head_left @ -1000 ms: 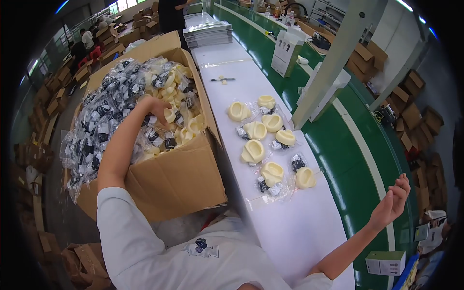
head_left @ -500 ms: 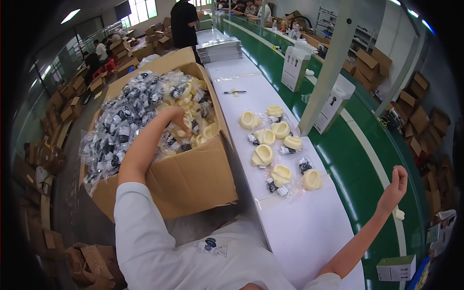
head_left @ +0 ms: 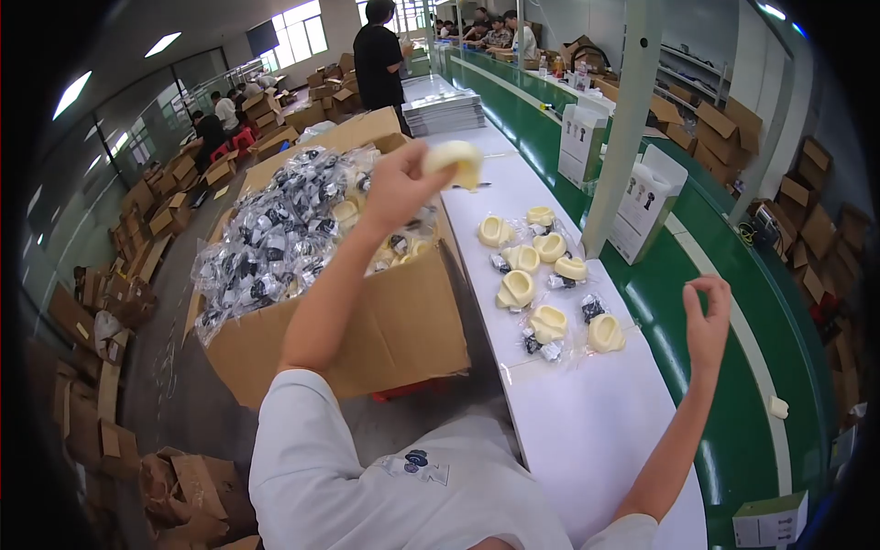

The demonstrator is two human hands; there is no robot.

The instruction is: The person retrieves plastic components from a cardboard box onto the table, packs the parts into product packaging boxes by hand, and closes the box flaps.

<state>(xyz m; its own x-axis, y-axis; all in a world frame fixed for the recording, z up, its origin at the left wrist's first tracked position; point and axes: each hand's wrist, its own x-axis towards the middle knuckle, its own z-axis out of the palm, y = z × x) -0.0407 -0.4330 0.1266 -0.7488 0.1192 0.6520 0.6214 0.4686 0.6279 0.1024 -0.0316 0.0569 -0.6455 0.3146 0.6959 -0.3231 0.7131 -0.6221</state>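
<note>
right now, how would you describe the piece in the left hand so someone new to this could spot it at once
Find the big open cardboard box beside the long white table. Above the box's table-side edge, the left hand holds up a curved, cream-coloured piece. It is the one in the air; similar cream pieces lie on the table.

The head view looks from just above the white shirt (head_left: pixel 394 490), forward and down, along the length of the white tabletop (head_left: pixel 587 426). The tabletop's left edge faces the nearby cardboard box (head_left: pixel 408 330), its right edge the green surface (head_left: pixel 678 321); wide-angled, the view reaches distant windows (head_left: pixel 298 37) at top left.
</note>
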